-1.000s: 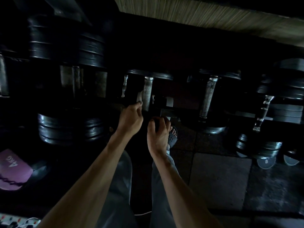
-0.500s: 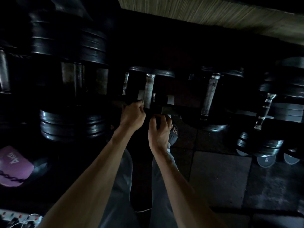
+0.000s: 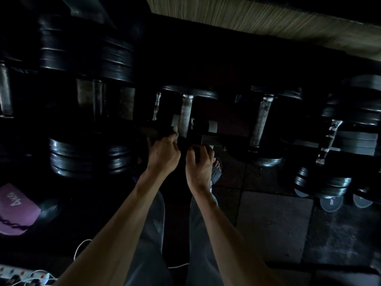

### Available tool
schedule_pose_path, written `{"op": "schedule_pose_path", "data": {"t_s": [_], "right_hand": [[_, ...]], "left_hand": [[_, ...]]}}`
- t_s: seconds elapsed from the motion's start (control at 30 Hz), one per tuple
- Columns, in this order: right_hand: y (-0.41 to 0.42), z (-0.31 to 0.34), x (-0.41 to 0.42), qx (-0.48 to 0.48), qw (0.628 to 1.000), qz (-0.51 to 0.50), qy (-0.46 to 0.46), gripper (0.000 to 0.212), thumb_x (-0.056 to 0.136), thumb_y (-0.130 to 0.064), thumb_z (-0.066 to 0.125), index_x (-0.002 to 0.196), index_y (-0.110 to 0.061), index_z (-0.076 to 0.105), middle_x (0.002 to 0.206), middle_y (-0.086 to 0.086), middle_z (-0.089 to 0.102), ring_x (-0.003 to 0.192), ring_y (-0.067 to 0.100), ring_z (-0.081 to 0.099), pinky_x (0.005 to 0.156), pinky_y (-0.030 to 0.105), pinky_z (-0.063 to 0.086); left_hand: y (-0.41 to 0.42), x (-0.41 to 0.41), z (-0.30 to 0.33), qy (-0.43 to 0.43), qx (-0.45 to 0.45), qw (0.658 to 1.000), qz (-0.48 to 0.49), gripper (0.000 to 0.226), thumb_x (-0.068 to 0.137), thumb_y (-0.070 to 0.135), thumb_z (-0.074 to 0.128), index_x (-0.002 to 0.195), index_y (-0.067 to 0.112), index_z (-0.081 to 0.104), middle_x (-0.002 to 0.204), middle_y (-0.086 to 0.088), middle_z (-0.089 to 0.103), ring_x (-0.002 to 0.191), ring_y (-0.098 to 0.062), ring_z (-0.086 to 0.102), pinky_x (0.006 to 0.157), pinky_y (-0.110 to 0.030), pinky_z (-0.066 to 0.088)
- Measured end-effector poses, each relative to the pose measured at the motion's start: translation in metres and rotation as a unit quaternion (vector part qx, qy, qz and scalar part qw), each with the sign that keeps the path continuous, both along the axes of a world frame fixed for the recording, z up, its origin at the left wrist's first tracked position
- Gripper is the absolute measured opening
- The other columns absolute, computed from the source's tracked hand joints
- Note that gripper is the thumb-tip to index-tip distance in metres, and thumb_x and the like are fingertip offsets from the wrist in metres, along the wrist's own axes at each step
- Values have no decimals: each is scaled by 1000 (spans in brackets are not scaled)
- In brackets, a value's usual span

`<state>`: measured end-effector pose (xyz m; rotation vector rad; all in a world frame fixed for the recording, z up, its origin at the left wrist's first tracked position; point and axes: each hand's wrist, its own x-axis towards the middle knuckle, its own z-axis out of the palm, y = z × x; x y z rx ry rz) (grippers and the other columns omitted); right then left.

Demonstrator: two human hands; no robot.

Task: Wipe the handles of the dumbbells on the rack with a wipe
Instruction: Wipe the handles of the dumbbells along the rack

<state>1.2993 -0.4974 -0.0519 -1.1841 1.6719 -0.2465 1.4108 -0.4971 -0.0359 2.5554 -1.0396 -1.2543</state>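
1. The scene is very dark; a row of dumbbells sits on a rack [image 3: 208, 139] that crosses the frame.
2. The left hand [image 3: 162, 156] is curled, its fingers [image 3: 172, 139] pinching a small pale wipe [image 3: 175, 129] at the lower end of a dumbbell handle [image 3: 185, 116].
3. That handle stands between a dark upper plate [image 3: 189, 92] and the hands below.
4. The right hand [image 3: 199, 164] sits just beside the left, fingers curled over something dark; I cannot tell what it grips.
5. Another handle [image 3: 260, 120] lies to the right, a heavier dumbbell [image 3: 88, 153] to the left.
6. A purple 4kg weight [image 3: 15, 209] rests on the floor at lower left.
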Motion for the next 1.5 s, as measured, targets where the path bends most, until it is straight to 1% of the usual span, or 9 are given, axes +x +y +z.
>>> {"op": "schedule_pose_path", "data": {"t_s": [0.17,0.3,0.4,0.53,0.73,0.93,1.1,1.3,1.5], "right_hand": [[1,3,1,14,1000,6,-9,22,97,-26,55,111,-15,68,134,0,49,97,-21,39,73,3,34],[-8,10,-3,45,999,20,-11,30,98,-29,55,125,-20,65,140,-3,46,99,-10,45,67,0,33],[-14,10,-10,39,998,48,-19,42,98,-34,56,139,-27,55,141,-3,52,124,9,53,78,2,35],[-28,29,-29,83,985,91,-120,58,99,-33,56,153,-37,34,143,-4,55,131,10,53,105,28,48],[-62,57,-85,122,964,45,-234,66,96,-30,59,155,-37,30,149,3,51,136,17,50,114,43,43],[-80,76,-120,88,975,12,-205,40,94,-4,65,132,-16,63,112,10,72,106,18,71,98,44,56],[-67,80,-120,-31,990,31,-132,41,95,-11,66,136,-19,60,102,-2,77,98,2,71,85,16,54],[-61,73,-131,-86,991,3,-98,41,101,-5,52,140,-15,56,93,0,77,90,10,74,86,25,58],[-88,62,-154,-90,995,28,-35,32,93,-17,70,125,-18,70,80,-8,72,72,3,68,63,15,53]], "left_hand": [[-14,7,-4,8,65,998,-25,31,104,22,36,119,21,62,115,-15,69,123,-35,55,120,-55,3],[-5,11,-2,30,23,999,-10,23,99,14,41,90,24,60,104,-20,70,112,-41,59,113,-60,25],[7,8,19,-10,-23,1000,-5,27,101,14,43,116,13,66,108,-18,71,114,-36,60,118,-47,21],[8,-8,43,84,-123,988,39,28,102,18,50,125,11,63,113,-7,71,108,-20,64,92,-29,50],[-5,-39,64,251,-159,953,58,14,98,13,57,104,14,70,96,1,74,91,-5,70,81,-19,55],[-10,-60,60,263,-156,945,120,11,96,17,61,104,15,69,90,3,71,77,-4,71,66,-21,58],[-26,-78,53,212,-153,955,141,8,91,20,69,87,14,72,77,2,72,63,-7,71,61,-23,60],[-48,-98,47,333,-123,914,197,21,91,9,69,107,-3,69,94,-21,73,86,-27,74,80,-41,61],[-55,-113,46,443,-142,862,202,22,95,7,61,112,-6,66,93,-15,71,86,-16,73,74,-24,58]]}}
